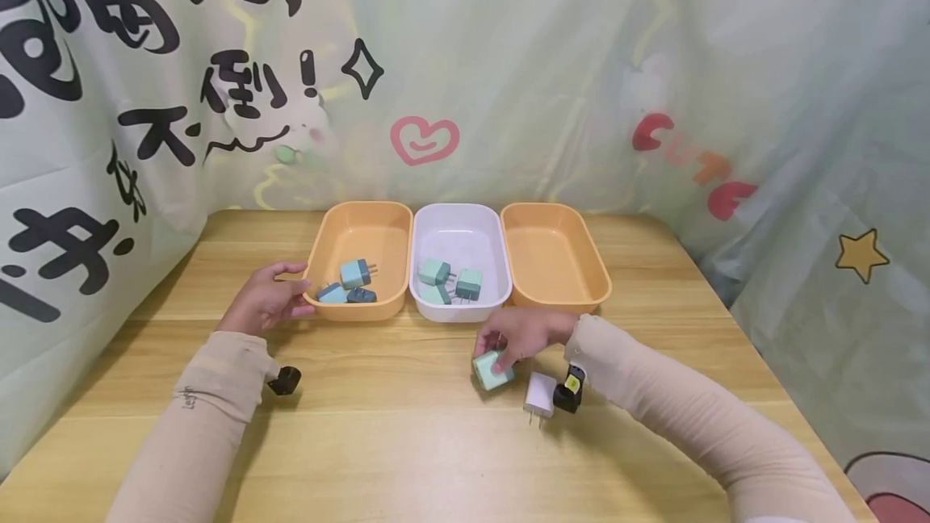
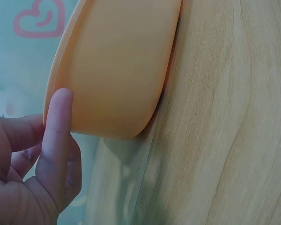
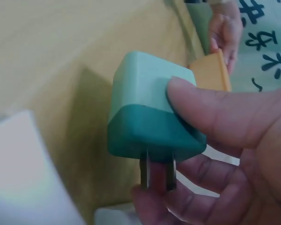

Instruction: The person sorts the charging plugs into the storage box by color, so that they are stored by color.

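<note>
My right hand [image 1: 526, 337] pinches a two-tone green charger plug [image 3: 152, 101] above the table, just in front of the trays. Its two metal prongs point down in the right wrist view, with the thumb against its side. A white charger plug [image 1: 540, 394] lies on the table beside that hand, prongs toward me. My left hand [image 1: 272, 297] touches the near left corner of the left orange tray [image 2: 122, 61], its fingers against the outer wall and rim. Several blue charger plugs [image 1: 354, 274] lie in that tray. Green charger plugs [image 1: 468, 284] lie in the white tray [image 1: 459, 313].
The right orange tray [image 1: 555, 257] stands against the white one, the three side by side on the wooden table [image 1: 407, 442]. A printed curtain [image 1: 523, 79] hangs behind. Black wrist cameras sit at the left wrist [image 1: 286, 380] and right wrist [image 1: 569, 390].
</note>
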A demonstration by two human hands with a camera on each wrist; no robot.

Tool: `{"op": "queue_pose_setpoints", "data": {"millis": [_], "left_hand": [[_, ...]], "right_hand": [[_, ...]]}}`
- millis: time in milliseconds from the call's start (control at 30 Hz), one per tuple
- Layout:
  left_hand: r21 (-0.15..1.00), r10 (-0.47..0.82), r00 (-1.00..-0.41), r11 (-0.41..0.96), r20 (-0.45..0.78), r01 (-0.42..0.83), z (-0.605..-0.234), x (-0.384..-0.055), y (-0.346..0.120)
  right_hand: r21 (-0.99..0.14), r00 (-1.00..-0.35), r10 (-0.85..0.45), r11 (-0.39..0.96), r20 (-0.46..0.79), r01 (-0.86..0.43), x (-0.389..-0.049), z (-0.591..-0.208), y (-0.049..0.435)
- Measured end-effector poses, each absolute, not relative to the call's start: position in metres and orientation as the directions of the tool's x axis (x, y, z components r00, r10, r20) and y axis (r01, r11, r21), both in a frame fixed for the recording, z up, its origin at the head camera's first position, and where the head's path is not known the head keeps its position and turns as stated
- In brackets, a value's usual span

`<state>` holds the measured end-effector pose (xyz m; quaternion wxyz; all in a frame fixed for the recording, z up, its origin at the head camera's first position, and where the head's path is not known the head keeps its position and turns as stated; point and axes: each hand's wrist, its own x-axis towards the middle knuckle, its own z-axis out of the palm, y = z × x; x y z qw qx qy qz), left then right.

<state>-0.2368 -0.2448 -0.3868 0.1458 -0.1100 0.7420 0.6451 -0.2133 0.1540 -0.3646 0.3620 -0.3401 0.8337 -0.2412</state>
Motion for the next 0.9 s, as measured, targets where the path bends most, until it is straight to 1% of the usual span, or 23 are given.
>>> {"op": "queue_pose_setpoints", "data": {"millis": [167, 367, 600, 900], "left_hand": [[0.927, 0.025, -0.934, 0.136, -0.356, -0.349, -0.388, -0.238, -0.245], [0.927, 0.022, -0.935, 0.144, -0.353, -0.346, -0.387, -0.239, -0.245], [0.925, 0.015, -0.934, 0.142, -0.358, -0.352, -0.386, -0.238, -0.245], [0.927, 0.009, -0.938, 0.156, -0.346, -0.340, -0.387, -0.237, -0.244]], "right_hand": [[-0.670, -0.543, -0.708, 0.671, -0.451, -0.319, -0.222, -0.354, 0.153], [-0.697, -0.551, -0.674, 0.684, -0.493, -0.213, -0.230, -0.345, 0.150], [-0.706, -0.570, -0.647, 0.691, -0.507, -0.156, -0.238, -0.334, 0.144], [-0.718, -0.593, -0.640, 0.681, -0.488, -0.144, -0.255, -0.328, 0.140]]}}
